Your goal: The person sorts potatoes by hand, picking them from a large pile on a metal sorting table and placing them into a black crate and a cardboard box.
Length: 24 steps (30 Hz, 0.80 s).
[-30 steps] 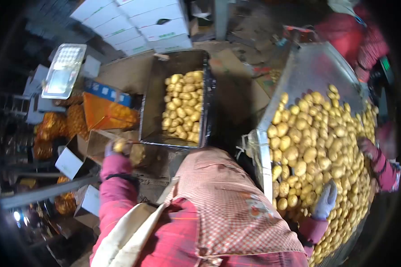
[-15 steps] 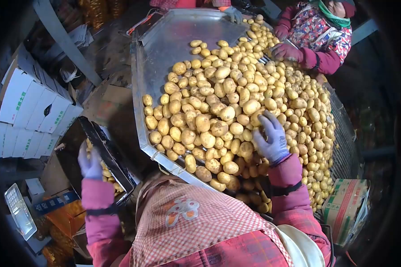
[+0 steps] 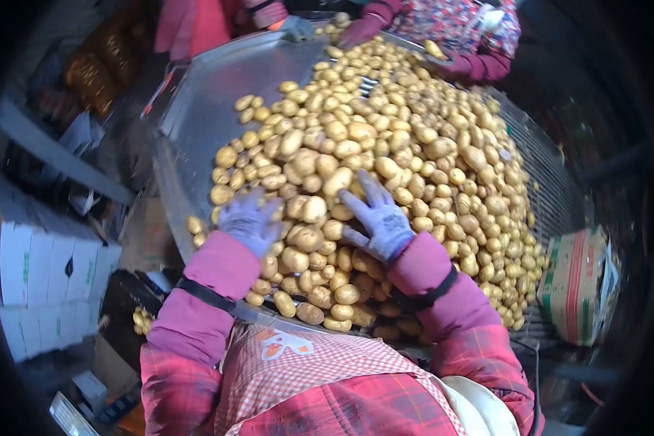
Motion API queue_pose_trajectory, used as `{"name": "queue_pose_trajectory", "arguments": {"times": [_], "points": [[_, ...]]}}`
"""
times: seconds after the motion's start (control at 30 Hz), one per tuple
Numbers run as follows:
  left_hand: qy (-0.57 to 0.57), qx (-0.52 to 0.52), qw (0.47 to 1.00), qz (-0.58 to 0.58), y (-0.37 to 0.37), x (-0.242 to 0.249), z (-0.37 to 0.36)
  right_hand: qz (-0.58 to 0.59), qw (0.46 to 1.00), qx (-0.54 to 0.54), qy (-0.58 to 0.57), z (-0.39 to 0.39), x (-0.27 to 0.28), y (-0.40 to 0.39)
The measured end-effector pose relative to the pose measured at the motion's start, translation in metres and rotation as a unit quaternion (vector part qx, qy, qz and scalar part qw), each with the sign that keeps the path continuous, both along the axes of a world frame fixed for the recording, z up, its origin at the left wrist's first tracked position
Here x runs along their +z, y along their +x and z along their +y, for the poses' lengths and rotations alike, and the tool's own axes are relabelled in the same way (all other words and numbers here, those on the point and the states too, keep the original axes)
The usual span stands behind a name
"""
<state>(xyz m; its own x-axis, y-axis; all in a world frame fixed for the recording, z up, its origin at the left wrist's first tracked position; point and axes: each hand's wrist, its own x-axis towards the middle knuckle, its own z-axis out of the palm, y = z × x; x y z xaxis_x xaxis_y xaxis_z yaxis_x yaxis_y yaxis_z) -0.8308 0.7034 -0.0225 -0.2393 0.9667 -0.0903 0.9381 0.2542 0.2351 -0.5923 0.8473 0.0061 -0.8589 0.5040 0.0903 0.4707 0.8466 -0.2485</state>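
A large heap of potatoes (image 3: pixel 421 152) covers much of a metal sorting table (image 3: pixel 196 123). My left hand (image 3: pixel 251 221), in a pale purple glove, rests on the left side of the heap with its fingers spread. Further right, my right hand (image 3: pixel 378 221), gloved alike, lies on potatoes near the heap's front middle, fingers apart and pointing up and left. Neither hand is closed round a potato. Between the two hands lie several potatoes of mixed size.
Two co-workers stand across the table, one with gloved hands (image 3: pixel 363 30) at the heap's far edge. White cartons (image 3: pixel 47 269) are stacked at the left, near a dark box holding potatoes (image 3: pixel 142 320). A taped carton (image 3: pixel 575 285) stands at the right.
My left hand has moved from the dark box onto the heap. My right hand is still on the potatoes, further left in view. The view has shifted, and a co-worker's hand now holds up a potato.
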Motion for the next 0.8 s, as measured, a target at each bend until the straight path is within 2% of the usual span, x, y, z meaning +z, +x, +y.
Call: {"name": "queue_pose_trajectory", "arguments": {"times": [0.07,0.1,0.17,0.2,0.27,0.3,0.33,0.4,0.47,0.5,0.53,0.57,0.6,0.67,0.7,0.77,0.8], "points": [[0.061,0.031,0.997,-0.045,-0.031,-0.024,0.011,-0.013,0.999,0.005,-0.037,0.008,-0.005,-0.007],[0.069,0.005,0.997,-0.045,-0.038,-0.023,0.020,-0.024,0.998,-0.002,-0.058,0.010,0.001,-0.012],[0.030,0.100,0.984,-0.142,-0.050,-0.019,0.023,-0.029,0.996,0.003,-0.086,0.017,0.007,-0.024],[0.031,0.102,0.985,-0.137,-0.057,-0.022,0.021,-0.024,0.996,0.005,-0.087,0.021,0.011,-0.029],[0.043,0.074,0.982,-0.166,-0.066,-0.015,0.014,-0.135,0.986,-0.023,-0.090,0.022,0.022,-0.043],[0.111,0.091,0.983,-0.118,-0.055,-0.017,-0.001,-0.102,0.991,-0.003,-0.089,0.027,0.013,-0.039],[0.117,0.099,0.981,-0.116,-0.050,-0.020,-0.014,-0.129,0.987,0.022,-0.096,0.034,0.014,-0.036],[0.242,0.071,0.963,-0.091,-0.046,-0.027,-0.038,-0.104,0.975,0.109,-0.164,0.067,0.020,-0.028],[0.222,0.097,0.943,-0.227,-0.023,-0.009,-0.052,-0.091,0.980,0.086,-0.152,0.097,0.033,-0.051],[0.209,0.087,0.927,-0.300,-0.020,-0.051,-0.060,-0.054,0.990,0.009,-0.126,0.091,0.058,-0.070],[0.207,0.095,0.925,-0.304,-0.013,-0.049,-0.062,0.007,1.000,-0.010,-0.011,0.092,0.058,-0.090],[0.223,0.068,0.953,-0.191,0.000,-0.044,-0.062,-0.019,0.999,-0.040,0.002,0.091,0.059,-0.114],[0.229,0.041,0.970,-0.075,0.009,-0.043,-0.067,0.004,1.000,-0.012,-0.018,0.095,0.044,-0.130],[0.219,0.069,0.960,-0.159,0.005,-0.046,-0.070,-0.113,0.993,-0.012,0.010,0.093,0.013,-0.154],[0.219,0.075,0.959,-0.164,0.004,-0.047,-0.071,-0.112,0.994,0.002,0.007,0.095,0.006,-0.163],[0.215,0.085,0.958,-0.168,0.003,-0.049,-0.075,-0.160,0.985,-0.052,0.021,0.096,0.005,-0.172],[0.236,0.092,0.947,-0.197,0.003,-0.049,-0.076,-0.214,0.975,-0.057,-0.019,0.103,0.008,-0.176]]}}
